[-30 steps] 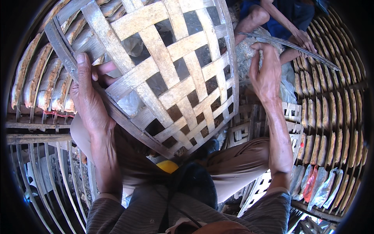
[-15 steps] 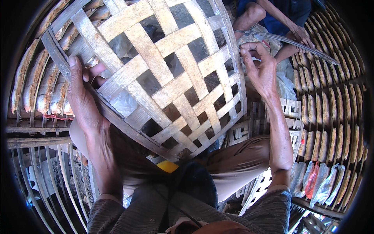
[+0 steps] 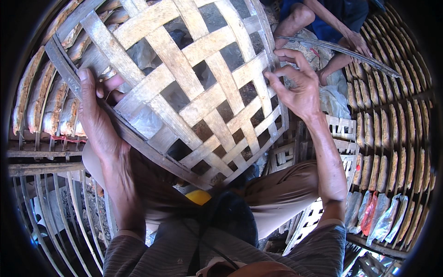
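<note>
A large open-weave bamboo panel (image 3: 191,94) with a dark split-bamboo rim fills the upper middle, tilted above my lap. My left hand (image 3: 99,115) is closed on its left rim, thumb on the near face and fingers hooked through behind the weave. At the right edge, my right hand (image 3: 297,83) has bent fingers at the rim, with the thumb lying over a slat and the forefinger along the edge. Whether a thin strip lies between those fingertips is too small to tell.
Slatted racks (image 3: 387,120) carry rows of brown-edged pieces at right, with similar pieces (image 3: 46,101) at left. A co-worker's hand (image 3: 355,44) holds a long dark strip (image 3: 339,45) at the upper right. Plastic bags (image 3: 334,101) and a bamboo slat frame (image 3: 60,203) lie close by.
My right hand has moved slightly left, its thumb now over the weave instead of outside the edge. The panel has shifted a little left; my left hand keeps its hold.
</note>
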`<state>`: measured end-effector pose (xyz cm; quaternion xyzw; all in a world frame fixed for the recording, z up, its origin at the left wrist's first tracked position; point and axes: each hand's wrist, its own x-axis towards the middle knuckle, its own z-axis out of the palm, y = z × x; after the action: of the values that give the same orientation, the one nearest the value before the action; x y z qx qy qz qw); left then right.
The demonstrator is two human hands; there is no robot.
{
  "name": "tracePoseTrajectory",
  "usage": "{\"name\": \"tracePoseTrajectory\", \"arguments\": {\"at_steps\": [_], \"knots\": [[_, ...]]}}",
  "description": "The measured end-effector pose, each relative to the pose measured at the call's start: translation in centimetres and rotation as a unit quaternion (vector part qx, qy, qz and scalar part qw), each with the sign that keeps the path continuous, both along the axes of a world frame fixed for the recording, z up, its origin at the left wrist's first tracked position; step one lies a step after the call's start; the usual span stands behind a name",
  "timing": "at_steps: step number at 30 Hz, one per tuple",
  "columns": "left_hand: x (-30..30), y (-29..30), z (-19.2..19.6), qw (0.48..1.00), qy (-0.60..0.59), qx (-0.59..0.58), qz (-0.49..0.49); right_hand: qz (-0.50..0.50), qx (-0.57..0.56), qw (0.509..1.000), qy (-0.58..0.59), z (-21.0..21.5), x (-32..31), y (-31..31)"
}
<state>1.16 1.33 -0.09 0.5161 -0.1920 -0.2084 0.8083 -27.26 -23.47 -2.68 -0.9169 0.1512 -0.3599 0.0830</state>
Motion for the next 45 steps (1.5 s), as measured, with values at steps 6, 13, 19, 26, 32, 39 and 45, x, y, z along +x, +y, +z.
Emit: {"name": "tracePoseTrajectory", "arguments": {"at_steps": [6, 13, 19, 26, 32, 39, 45], "knots": [[0.3, -0.5, 0.2, 0.998, 0.031, -0.039, 0.035, -0.028, 0.2, 0.979, -0.021, 0.6, -1.3, -1.4], [0.3, -0.3, 0.2, 0.999, 0.032, -0.026, 0.027, 0.02, 0.069, 0.995, 0.072, 0.6, -2.0, -0.8], [1.8, 0.6, -0.5, 0.999, 0.033, -0.032, -0.001, -0.122, 0.077, 0.983, 0.114, 0.4, -1.4, -0.4], [1.7, 0.3, -0.2, 0.997, 0.05, -0.036, 0.046, -0.056, 0.475, 0.877, 0.051, -0.3, -2.3, -2.0], [0.3, 0.7, 1.5, 0.969, 0.061, -0.213, -0.111, 0.06, 0.606, 0.771, -0.188, -1.3, -1.8, -2.8], [-0.4, -0.6, -0.3, 0.995, 0.016, 0.076, -0.063, 0.081, 0.613, 0.767, -0.174, -0.7, -0.7, -1.0], [0.4, -0.5, -0.5, 0.998, 0.002, 0.042, 0.041, -0.021, 0.171, 0.985, -0.012, 0.8, -0.6, 1.0]]}}
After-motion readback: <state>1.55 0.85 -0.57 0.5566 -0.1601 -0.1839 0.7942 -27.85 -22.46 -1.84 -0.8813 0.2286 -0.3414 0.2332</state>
